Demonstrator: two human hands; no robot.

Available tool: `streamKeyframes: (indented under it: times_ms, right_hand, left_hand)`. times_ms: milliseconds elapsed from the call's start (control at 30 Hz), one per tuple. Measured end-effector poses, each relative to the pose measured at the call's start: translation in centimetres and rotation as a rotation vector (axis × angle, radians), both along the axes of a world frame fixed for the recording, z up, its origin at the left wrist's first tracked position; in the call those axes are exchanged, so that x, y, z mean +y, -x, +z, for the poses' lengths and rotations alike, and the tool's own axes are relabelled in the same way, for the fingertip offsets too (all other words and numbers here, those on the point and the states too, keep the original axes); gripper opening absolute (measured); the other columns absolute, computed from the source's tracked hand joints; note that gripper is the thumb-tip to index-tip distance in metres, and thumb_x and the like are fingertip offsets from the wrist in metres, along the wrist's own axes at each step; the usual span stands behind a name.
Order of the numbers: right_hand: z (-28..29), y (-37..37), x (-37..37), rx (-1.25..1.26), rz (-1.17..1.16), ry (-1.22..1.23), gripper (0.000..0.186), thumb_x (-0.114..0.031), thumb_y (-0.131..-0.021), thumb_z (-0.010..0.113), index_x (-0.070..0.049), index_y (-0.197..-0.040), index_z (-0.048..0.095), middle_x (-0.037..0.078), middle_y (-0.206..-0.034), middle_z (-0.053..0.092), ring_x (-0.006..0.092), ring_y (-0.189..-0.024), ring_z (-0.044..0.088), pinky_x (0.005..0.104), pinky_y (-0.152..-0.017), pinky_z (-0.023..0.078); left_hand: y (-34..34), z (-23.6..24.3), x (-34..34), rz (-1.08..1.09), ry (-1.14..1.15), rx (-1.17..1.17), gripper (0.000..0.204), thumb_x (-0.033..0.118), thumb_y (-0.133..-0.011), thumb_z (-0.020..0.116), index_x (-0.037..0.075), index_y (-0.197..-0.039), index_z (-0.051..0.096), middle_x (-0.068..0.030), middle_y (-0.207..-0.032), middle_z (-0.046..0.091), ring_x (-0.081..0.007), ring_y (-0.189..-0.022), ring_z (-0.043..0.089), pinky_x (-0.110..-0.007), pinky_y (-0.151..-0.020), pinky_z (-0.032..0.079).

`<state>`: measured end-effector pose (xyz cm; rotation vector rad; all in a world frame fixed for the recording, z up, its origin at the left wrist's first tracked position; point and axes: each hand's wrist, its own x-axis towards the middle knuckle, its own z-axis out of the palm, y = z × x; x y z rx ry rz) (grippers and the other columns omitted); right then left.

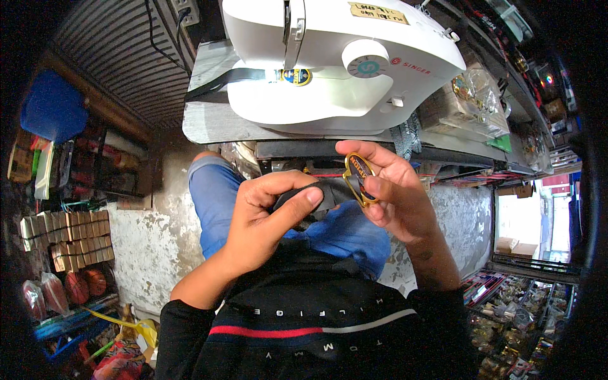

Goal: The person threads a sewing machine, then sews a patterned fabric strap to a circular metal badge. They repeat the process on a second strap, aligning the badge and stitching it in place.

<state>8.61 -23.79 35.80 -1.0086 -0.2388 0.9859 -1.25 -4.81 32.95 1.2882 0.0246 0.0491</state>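
Observation:
Above my lap, my left hand (258, 212) pinches a dark strap (330, 192) between thumb and fingers. The strap reaches across to a gold-rimmed oval medal (353, 166) with a dark printed face. My right hand (405, 199) grips that medal by its edge, thumb in front and fingers behind. Whether the strap passes through the medal's loop is hard to make out. Beyond my hands stands a white sewing machine (335, 101). Under its needle area lies another round gold-and-blue medal (297, 77), with a black strap (221, 82) running off to the left.
The machine sits on a grey table (206, 126). At its right are a cardboard box (468, 104) with plastic-wrapped goods and a hanging patterned strap (405, 136). Stacked small boxes (66, 234) and a blue container (54, 104) are at left; bagged small parts (519, 316) fill racks lower right.

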Motion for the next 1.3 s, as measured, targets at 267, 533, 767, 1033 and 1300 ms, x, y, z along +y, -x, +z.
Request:
streamKeyframes:
  times_ms: [267,533,767,1033,1300]
  right_hand:
    - [-1.4,0.5,0.4,-0.006,-0.074,-0.081,0.058,-0.011,-0.086,0.068,-0.002,-0.137,0.042,0.004,-0.091,0.058,0.0064,-0.062,0.056,0.0184,-0.051,0.046]
    - [-1.9,0.6,0.4,0.008,-0.119,-0.084,0.061,-0.012,-0.086,0.068,-0.004,-0.139,0.039,0.001,-0.087,0.057,0.0059,-0.063,0.055,0.018,-0.053,0.045]
    - [-2.3,1.0,0.8,0.061,-0.096,-0.137,0.06,-0.012,-0.086,0.068,-0.006,-0.138,0.04,0.001,-0.088,0.057,0.0065,-0.064,0.055,0.018,-0.054,0.045]
    - [-2.9,1.2,0.7,0.081,-0.053,-0.126,0.058,-0.012,-0.086,0.068,-0.003,-0.137,0.041,0.003,-0.093,0.057,0.0068,-0.064,0.055,0.018,-0.052,0.044]
    - [-3.6,1.6,0.8,0.085,-0.055,-0.19,0.065,-0.017,-0.085,0.071,-0.003,-0.138,0.038,0.003,-0.095,0.057,0.0069,-0.063,0.055,0.0172,-0.049,0.042]
  left_hand:
    - [-0.8,-1.3,-0.2,-0.1,0.313,0.085,0.019,0.017,-0.093,0.06,0.001,-0.098,0.069,0.0045,-0.07,0.057,0.0005,-0.052,0.035,-0.019,-0.046,0.024]
    - [-0.8,-2.2,-0.1,-0.157,0.487,0.105,0.022,0.018,-0.094,0.06,-0.001,-0.101,0.067,0.0047,-0.066,0.054,-0.0001,-0.048,0.031,-0.02,-0.044,0.021]
    - [-0.9,-2.7,-0.3,-0.158,0.578,0.13,0.021,0.015,-0.093,0.06,-0.002,-0.103,0.066,0.0053,-0.065,0.051,-0.0005,-0.047,0.03,-0.02,-0.044,0.021]
    - [-0.5,-1.3,-0.3,-0.064,0.142,0.032,0.013,0.011,-0.091,0.064,-0.001,-0.088,0.068,0.0034,-0.074,0.058,-0.0021,-0.068,0.048,-0.02,-0.059,0.037]
    - [-0.3,-0.8,0.2,-0.07,0.111,-0.012,0.012,0.01,-0.09,0.064,-0.002,-0.09,0.068,-0.0006,-0.082,0.064,-0.0057,-0.077,0.054,-0.022,-0.069,0.042]
